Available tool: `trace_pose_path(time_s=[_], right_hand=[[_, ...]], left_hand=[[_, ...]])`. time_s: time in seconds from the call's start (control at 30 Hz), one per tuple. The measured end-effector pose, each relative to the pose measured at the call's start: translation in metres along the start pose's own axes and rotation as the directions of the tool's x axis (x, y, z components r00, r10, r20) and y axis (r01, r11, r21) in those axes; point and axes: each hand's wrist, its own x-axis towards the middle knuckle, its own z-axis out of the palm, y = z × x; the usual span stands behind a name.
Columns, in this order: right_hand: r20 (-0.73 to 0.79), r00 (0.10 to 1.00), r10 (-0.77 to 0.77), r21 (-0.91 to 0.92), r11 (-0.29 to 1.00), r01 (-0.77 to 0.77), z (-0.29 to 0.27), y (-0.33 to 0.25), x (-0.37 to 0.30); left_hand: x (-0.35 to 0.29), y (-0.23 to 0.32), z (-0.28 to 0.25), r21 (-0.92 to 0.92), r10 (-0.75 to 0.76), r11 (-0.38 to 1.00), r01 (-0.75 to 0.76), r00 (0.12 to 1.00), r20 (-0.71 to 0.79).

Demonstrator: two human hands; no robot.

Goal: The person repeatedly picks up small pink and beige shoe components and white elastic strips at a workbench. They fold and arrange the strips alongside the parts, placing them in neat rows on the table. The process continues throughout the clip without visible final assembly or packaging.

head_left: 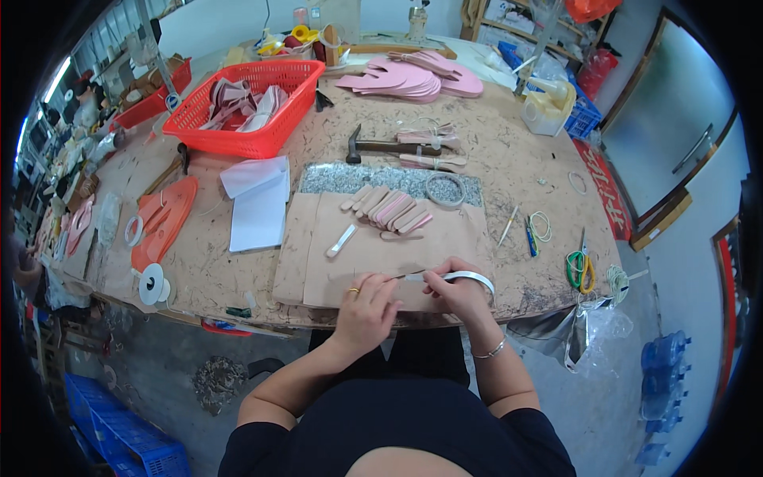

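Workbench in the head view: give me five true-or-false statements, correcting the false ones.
1. The right hand holds a white curved band. True.
2. The dark-headed, wooden-handled hammer lies inside the red plastic basket. False: the hammer lies on the brown tabletop.
3. Flat pink cut pieces lie toward the tabletop's far side. True.
4. The green-and-yellow-handled scissors lie left of the left hand. False: the scissors lie right of the right hand.
5. White paper sheets lie right of the flat orange piece. True.

From the hands (pixel 366 312), fanned strips (pixel 390 210) block 12 o'clock, the hammer (pixel 397 148) beyond. Bare counter (pixel 517 171) opens toward 1 o'clock, past the tape roll (pixel 446 205); scissors (pixel 582 254) obstruct 3 o'clock.
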Motion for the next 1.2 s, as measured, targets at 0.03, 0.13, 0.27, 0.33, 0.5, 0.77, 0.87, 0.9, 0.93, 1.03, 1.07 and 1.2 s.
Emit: trace_pose_path(time_s=[0.03,0.13,0.27,0.33,0.5,0.77,0.87,0.9,0.93,1.03,1.07,1.2], right_hand=[[0.012,1.000,0.014,-0.010,1.000,-0.014,0.005,0.001,0.004],[0.024,0.999,-0.022,-0.046,0.999,0.023,0.014,0.004,0.013],[0.115,0.993,-0.033,-0.153,0.987,0.051,0.014,-0.003,0.031],[0.148,0.989,-0.015,-0.181,0.983,0.042,0.016,-0.002,0.040],[0.169,0.984,0.063,-0.223,0.975,-0.024,0.023,-0.003,0.046],[0.163,0.986,0.028,-0.220,0.975,0.009,0.018,0.005,0.048],[0.166,0.986,0.008,-0.187,0.982,0.023,0.019,0.005,0.046],[0.166,0.985,0.039,-0.179,0.984,-0.009,0.018,0.004,0.046],[0.166,0.984,0.069,-0.171,0.985,-0.040,0.018,0.003,0.047],[0.158,0.983,0.088,-0.171,0.983,-0.061,0.018,0.002,0.046],[0.155,0.984,0.085,-0.176,0.983,-0.058,0.019,0.003,0.046],[0.128,0.971,-0.201,-0.452,0.860,0.237,0.014,0.002,0.039]], left_hand=[[-0.003,-0.005,-0.003,0.022,0.003,1.000,-0.003,1.000,0.016],[-0.007,-0.012,-0.006,0.089,0.013,0.996,-0.017,0.999,0.047],[-0.010,-0.016,-0.005,0.146,0.046,0.988,-0.057,0.996,0.076],[-0.010,-0.018,-0.005,0.158,0.062,0.985,-0.074,0.995,0.077],[-0.014,-0.019,-0.003,0.163,0.070,0.983,-0.079,0.996,0.061],[-0.013,-0.018,-0.007,0.159,0.054,0.985,-0.064,0.996,0.068],[-0.013,-0.018,-0.006,0.158,0.052,0.985,-0.062,0.996,0.071],[-0.013,-0.019,-0.006,0.159,0.054,0.985,-0.064,0.996,0.070],[-0.012,-0.018,-0.006,0.159,0.049,0.986,-0.060,0.996,0.076],[-0.008,-0.013,-0.006,0.186,0.046,0.980,-0.065,0.994,0.100],[-0.007,-0.011,-0.005,0.212,0.052,0.974,-0.076,0.992,0.115],[-0.001,-0.009,-0.002,0.307,0.071,0.943,-0.129,0.979,0.193]])
